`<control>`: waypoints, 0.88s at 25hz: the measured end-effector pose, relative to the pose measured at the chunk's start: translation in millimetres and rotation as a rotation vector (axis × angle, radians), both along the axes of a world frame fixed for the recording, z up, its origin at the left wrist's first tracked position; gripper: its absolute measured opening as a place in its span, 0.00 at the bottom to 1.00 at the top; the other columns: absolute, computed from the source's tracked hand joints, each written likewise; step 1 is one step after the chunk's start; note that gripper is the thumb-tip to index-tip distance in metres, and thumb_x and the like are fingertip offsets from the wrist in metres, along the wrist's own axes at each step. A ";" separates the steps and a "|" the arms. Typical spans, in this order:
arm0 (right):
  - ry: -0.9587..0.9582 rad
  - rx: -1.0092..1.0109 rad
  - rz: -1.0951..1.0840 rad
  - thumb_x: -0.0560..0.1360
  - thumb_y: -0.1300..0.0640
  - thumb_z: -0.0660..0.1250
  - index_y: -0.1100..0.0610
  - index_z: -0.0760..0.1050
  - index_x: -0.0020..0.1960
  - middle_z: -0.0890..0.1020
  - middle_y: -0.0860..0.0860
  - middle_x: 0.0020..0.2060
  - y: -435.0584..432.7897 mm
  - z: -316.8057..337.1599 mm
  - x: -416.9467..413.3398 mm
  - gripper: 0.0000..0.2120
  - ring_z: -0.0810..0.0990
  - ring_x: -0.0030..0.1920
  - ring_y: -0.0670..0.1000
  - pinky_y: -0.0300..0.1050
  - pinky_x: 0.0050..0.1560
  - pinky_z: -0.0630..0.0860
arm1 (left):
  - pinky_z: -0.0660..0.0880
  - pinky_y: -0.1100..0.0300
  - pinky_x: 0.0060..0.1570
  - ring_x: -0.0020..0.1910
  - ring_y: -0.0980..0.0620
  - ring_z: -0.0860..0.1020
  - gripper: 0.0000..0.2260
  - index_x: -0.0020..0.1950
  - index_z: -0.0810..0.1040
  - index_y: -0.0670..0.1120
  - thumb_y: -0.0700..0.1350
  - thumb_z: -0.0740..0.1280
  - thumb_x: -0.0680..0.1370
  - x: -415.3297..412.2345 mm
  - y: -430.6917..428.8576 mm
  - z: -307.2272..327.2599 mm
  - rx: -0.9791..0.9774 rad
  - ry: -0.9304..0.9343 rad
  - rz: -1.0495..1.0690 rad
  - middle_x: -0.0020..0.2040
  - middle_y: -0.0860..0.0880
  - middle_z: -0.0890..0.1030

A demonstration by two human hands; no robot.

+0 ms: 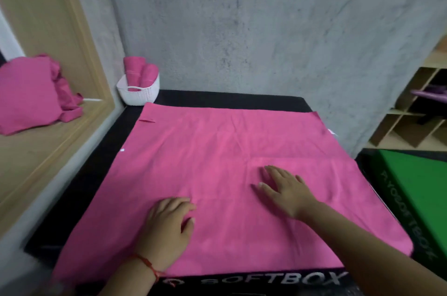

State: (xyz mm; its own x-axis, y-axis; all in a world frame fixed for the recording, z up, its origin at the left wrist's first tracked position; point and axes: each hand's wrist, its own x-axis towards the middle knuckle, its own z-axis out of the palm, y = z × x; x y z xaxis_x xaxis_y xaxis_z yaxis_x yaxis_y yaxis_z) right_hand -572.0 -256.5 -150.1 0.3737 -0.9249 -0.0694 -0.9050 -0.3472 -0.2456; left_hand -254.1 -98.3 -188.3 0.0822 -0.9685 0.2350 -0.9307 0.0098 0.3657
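1. A black padded box (232, 98) carries everything. White lettering (273, 280) reading "SOFTBOX" runs along its near face.
2. A pink towel (205, 150) lies spread flat over most of its top and reaches the near and right edges. Bare black strips show along the far and left edges.
3. A white basket (139, 93) stands at the far left corner, with rolled pink towels (140, 70) upright inside.

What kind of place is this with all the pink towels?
Probably a gym or fitness studio's towel corner: a pink towel lies spread on a black box marked SOFTBOX, rolled towels stand in a white basket, and wooden cubbies stand at right.
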 end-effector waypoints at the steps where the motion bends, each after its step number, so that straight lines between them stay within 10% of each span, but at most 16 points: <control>1: -0.006 0.002 -0.018 0.69 0.17 0.35 0.43 0.56 0.84 0.60 0.42 0.84 5.1 -1.4 -16.1 0.52 0.58 0.83 0.47 0.63 0.81 0.55 | 0.75 0.48 0.60 0.61 0.53 0.78 0.15 0.58 0.82 0.57 0.56 0.63 0.73 -10.8 2.1 -2.4 0.003 -0.013 0.001 0.61 0.61 0.80; 10: -0.162 -0.099 -0.365 0.81 0.32 0.56 0.42 0.70 0.75 0.72 0.43 0.76 63.9 -19.4 -157.3 0.27 0.71 0.75 0.51 0.61 0.74 0.67 | 0.65 0.51 0.74 0.74 0.52 0.69 0.25 0.71 0.75 0.62 0.61 0.53 0.77 -125.6 -19.3 6.9 0.150 -0.125 -0.130 0.74 0.65 0.72; 22: -1.095 0.082 -1.002 0.80 0.58 0.74 0.53 0.78 0.62 0.87 0.52 0.42 127.9 -27.9 -278.2 0.12 0.86 0.45 0.56 0.52 0.46 0.79 | 0.49 0.48 0.80 0.83 0.53 0.50 0.27 0.80 0.56 0.70 0.69 0.54 0.80 -215.5 -55.7 22.6 0.324 -0.200 -0.317 0.81 0.69 0.54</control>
State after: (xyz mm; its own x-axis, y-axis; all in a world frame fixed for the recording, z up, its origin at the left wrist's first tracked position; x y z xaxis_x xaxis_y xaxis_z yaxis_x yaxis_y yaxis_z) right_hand -850.2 -128.6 -178.0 -0.5009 -0.8302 -0.2447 -0.1106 0.3418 -0.9333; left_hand -469.6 -153.9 -165.7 -0.2439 -0.9645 -0.1014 -0.9527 0.2187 0.2111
